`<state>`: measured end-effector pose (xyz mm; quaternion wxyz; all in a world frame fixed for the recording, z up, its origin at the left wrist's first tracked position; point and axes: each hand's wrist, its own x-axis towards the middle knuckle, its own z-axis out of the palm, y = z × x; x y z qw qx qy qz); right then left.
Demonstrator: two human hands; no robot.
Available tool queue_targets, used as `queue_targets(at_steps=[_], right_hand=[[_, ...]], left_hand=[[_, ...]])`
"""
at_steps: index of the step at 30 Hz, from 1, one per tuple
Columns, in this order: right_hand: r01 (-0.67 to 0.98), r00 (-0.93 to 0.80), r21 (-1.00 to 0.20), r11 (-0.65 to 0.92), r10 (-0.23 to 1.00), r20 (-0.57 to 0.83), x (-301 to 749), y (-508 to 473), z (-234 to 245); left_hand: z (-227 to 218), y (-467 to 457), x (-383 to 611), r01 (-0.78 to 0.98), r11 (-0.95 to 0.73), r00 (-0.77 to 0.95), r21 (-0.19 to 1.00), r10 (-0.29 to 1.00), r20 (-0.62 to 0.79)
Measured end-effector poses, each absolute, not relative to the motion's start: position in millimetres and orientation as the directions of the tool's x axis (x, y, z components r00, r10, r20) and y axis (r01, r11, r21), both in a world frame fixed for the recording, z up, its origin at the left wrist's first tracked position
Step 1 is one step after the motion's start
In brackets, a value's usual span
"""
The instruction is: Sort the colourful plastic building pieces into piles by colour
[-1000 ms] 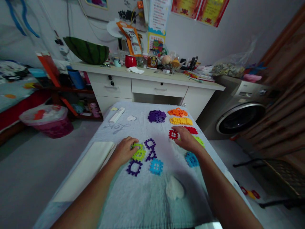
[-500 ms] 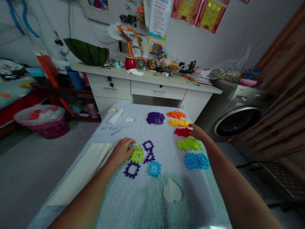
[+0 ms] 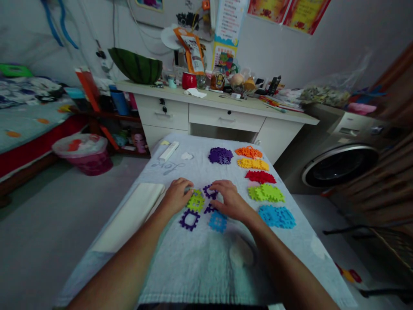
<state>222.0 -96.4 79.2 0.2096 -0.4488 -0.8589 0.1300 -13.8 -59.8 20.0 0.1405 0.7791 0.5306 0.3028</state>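
Observation:
My left hand [image 3: 177,193] rests at the upper left corner of a lime-green square toothed tile [image 3: 195,201]. Its thumb and fingers close around something small and greyish that I cannot make out. My right hand [image 3: 227,199] is over two purple toothed frames [image 3: 209,192], partly covering them, with thumb and fingers apart. Whether it touches them I cannot tell. Nearer to me lie a square purple frame [image 3: 189,220] and a blue windowed tile [image 3: 218,221].
Toothed pieces lie in piles: purple [image 3: 220,156], orange [image 3: 248,152], yellow [image 3: 253,164], red [image 3: 260,177], lime green [image 3: 266,193] and blue [image 3: 276,216]. A white strip-shaped box [image 3: 169,151] and a folded white cloth [image 3: 129,217] lie at the left. Behind stands a desk [image 3: 226,118].
My right hand has moved left from beside the yellow and red piles to the purple frames. My left hand stays by the lime-green tile. The whole view has shifted.

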Motion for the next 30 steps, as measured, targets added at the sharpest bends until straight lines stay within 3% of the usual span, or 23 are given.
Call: queue_targets(at_steps=[6,14,18,21,26,30], right_hand=[[0.668,-0.594,-0.391,0.633,0.771,0.232,187.1,-107.2,54.6],[0.645,-0.528,-0.450,0.618,0.786,0.322,193.7,-105.2,52.0],[0.692,-0.317,-0.541,0.478,0.875,0.367,212.7,-95.7,52.3],[0.767,-0.158,-0.553,0.324,0.932,0.326,229.3,-82.6,47.2],[0.858,-0.033,-0.496,0.134,0.978,0.207,245.3,-68.9,38.1],[0.906,0.001,-0.412,0.098,0.972,0.234,247.4,-70.2,31.4]], left_hand=[[19.3,-60.5,-13.8,0.747,-0.426,0.279,0.511,0.898,0.340],[17.7,-61.6,-13.4,0.746,-0.394,0.258,0.537,0.915,0.311],[19.8,-62.3,-13.3,0.755,-0.384,0.261,0.532,0.919,0.294],[22.1,-62.5,-13.2,0.763,-0.382,0.268,0.520,0.921,0.284],[26.6,-63.0,-11.0,0.750,-0.376,0.261,0.543,0.924,0.280],[28.1,-64.6,-8.2,0.712,-0.312,0.215,0.629,0.950,0.229]])
